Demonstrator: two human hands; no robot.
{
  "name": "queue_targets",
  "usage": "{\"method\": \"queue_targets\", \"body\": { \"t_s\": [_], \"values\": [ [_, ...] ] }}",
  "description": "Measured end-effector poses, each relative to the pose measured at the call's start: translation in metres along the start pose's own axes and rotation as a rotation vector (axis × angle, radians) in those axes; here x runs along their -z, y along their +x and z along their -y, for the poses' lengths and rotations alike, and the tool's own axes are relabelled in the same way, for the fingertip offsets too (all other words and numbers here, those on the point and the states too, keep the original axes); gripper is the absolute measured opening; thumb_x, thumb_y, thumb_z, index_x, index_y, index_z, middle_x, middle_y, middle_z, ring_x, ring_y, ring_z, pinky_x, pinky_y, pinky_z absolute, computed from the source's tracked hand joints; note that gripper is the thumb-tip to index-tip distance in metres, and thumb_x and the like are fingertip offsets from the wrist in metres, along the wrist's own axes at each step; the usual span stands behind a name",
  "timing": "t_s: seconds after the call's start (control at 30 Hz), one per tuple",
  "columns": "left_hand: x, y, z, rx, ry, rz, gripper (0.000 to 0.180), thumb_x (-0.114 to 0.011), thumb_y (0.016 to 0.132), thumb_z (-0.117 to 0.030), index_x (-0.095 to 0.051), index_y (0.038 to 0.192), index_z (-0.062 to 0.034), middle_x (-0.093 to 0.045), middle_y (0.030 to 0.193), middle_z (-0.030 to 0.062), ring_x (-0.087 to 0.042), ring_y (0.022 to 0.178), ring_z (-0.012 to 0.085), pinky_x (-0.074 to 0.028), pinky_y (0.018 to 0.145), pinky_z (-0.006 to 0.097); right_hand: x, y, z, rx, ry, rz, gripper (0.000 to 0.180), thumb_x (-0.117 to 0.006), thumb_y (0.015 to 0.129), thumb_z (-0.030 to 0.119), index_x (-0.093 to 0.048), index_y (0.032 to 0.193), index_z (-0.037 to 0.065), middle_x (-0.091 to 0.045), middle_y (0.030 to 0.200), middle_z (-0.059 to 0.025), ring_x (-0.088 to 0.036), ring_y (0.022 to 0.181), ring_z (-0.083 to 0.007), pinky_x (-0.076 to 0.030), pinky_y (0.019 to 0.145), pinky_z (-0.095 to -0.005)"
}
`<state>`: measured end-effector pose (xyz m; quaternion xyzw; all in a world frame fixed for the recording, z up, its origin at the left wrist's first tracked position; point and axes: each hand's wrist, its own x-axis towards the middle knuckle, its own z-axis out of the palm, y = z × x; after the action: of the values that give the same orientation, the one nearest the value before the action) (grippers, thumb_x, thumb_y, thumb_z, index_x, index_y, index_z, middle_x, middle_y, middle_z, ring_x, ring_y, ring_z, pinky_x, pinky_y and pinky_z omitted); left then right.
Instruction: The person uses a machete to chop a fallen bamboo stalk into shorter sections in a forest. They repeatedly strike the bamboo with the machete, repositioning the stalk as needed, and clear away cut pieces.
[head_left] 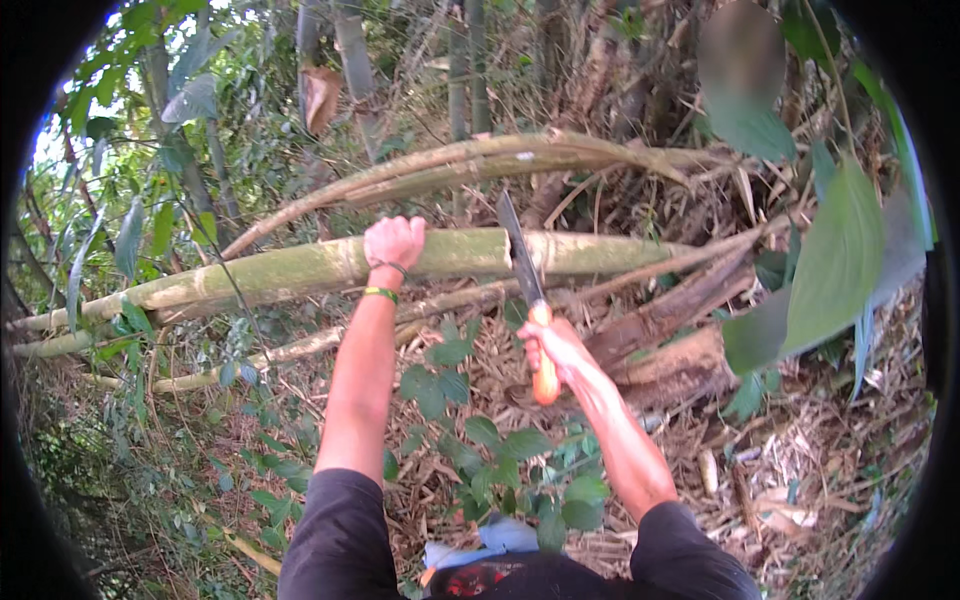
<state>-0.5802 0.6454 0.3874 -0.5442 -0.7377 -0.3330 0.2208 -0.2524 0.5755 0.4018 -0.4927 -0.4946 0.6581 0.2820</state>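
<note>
Outdoors in a thicket, the ground [800, 470] is strewn with dry leaves and husks, with green saplings below. The left hand [394, 241] is closed over a thick green bamboo stem [300, 270] lying nearly level across the middle. The right hand [553, 350] grips the orange handle of a machete [524, 270], whose blade rests against that stem beside the left hand.

A thick bamboo stem [300, 268] lay slanting across the middle, with a thinner curved stem [480, 158] behind it. The left hand [394, 242] sat on the thick stem; to its right, the right hand [553, 347] held a knife [528, 290], blade apparently touching that stem. Leafy plants [480, 440] stood between the forearms.
</note>
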Motion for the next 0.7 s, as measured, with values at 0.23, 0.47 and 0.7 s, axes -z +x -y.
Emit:
{"method": "queue_targets", "body": {
  "t_s": [0.23, 0.47, 0.7],
  "values": [
    [-0.009, 0.001, -0.016, 0.078, -0.080, 0.075, 0.054, -0.043, 0.091, -0.041, -0.072, 0.069, -0.0015, -0.068, 0.073, 0.0257, -0.069, 0.070, 0.0409, -0.056, 0.070, 0.049, -0.030, 0.082, -0.115, 0.576, -0.448, -0.625, 0.019, -0.071, 0.079, 0.015, -0.060, 0.072, 0.000, -0.060, 0.060, -0.0096, -0.058, 0.050, -0.0200, -0.048, 0.051, -0.0385],
    [-0.004, 0.003, -0.015, 0.087, -0.017, 0.119, 0.055, -0.040, 0.092, -0.041, -0.073, 0.072, -0.0008, -0.069, 0.078, 0.0252, -0.069, 0.074, 0.0414, -0.056, 0.072, 0.048, -0.019, 0.048, -0.099, 0.403, -0.369, -0.520, 0.017, -0.073, 0.078, 0.015, -0.065, 0.078, 0.000, -0.062, 0.063, -0.0074, -0.058, 0.056, -0.0159, -0.048, 0.054, -0.0369],
    [-0.003, -0.005, 0.001, 0.090, -0.020, 0.105, 0.057, -0.039, 0.092, -0.043, -0.074, 0.075, -0.0009, -0.070, 0.079, 0.0253, -0.070, 0.075, 0.0404, -0.057, 0.073, 0.048, -0.033, -0.121, 0.192, 1.515, -0.080, -0.470, 0.025, -0.057, 0.087, 0.005, -0.052, 0.063, 0.008, -0.055, 0.058, -0.0014, -0.054, 0.054, -0.0110, -0.043, 0.054, -0.0288]
  ]
}}
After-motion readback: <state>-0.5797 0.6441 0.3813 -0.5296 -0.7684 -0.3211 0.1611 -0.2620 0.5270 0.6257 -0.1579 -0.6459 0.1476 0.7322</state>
